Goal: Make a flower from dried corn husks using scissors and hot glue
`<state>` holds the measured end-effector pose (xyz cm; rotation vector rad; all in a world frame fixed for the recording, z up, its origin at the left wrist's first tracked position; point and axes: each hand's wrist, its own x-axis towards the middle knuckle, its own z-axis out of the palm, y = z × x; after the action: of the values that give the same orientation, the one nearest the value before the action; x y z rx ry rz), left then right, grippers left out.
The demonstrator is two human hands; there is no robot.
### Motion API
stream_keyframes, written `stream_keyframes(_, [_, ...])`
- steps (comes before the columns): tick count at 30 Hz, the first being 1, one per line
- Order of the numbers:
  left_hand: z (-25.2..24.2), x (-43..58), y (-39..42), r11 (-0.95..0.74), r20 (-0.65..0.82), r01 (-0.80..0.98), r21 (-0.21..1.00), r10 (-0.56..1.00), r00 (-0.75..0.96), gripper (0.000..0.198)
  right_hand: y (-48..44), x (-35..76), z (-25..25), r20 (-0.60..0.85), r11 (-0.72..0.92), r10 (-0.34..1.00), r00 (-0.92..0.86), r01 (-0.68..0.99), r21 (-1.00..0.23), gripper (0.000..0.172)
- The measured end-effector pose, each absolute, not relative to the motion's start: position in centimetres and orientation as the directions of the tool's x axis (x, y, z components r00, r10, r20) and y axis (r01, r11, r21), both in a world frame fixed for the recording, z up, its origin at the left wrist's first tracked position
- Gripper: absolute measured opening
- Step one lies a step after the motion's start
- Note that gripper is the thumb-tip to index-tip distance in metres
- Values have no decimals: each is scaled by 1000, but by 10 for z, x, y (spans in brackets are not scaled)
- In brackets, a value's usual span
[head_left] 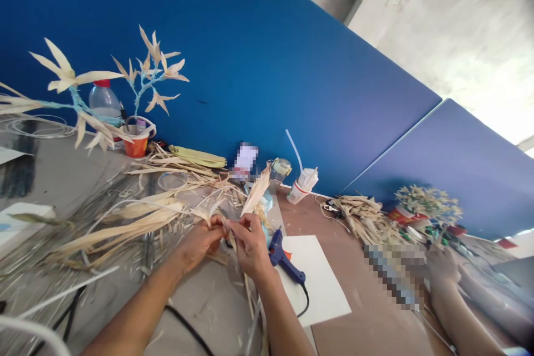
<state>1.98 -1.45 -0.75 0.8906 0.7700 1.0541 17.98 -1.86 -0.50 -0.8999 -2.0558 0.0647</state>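
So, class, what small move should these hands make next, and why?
Perhaps steady the small pale piece before reaching for anything else: the left hand and right hand meet at it, its details are too blurred to tell, and the blue glue gun lies unheld nearby.

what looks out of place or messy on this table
Mainly the dry husks, strewn untidily across the left of the table. The blue glue gun also looks slightly odd, lying partly on the white sheet instead of standing. No obvious spill shows.
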Motion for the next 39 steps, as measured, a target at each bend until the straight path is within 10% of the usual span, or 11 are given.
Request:
stream_keyframes(16, [-11,20,-17,258,-93,-363,895,905,415,35,-22,178,0,705,695,702,-102,312,-648,20])
stream_keyframes(21, [-6,19,-20,239,-71,-437,867,928,367,39,-17,180,1,363,376,926,102,-208,-903,5])
stream_keyframes(29, [-7,19,-16,288,-118,-660,694,950,290,27,-11,191,9,126,165,986,108,-608,-777,18])
stream_keyframes(39, [-10,23,-13,238,-158,-667,706,971,179,26,-16,180,9,258,258,965,49,-363,-895,15])
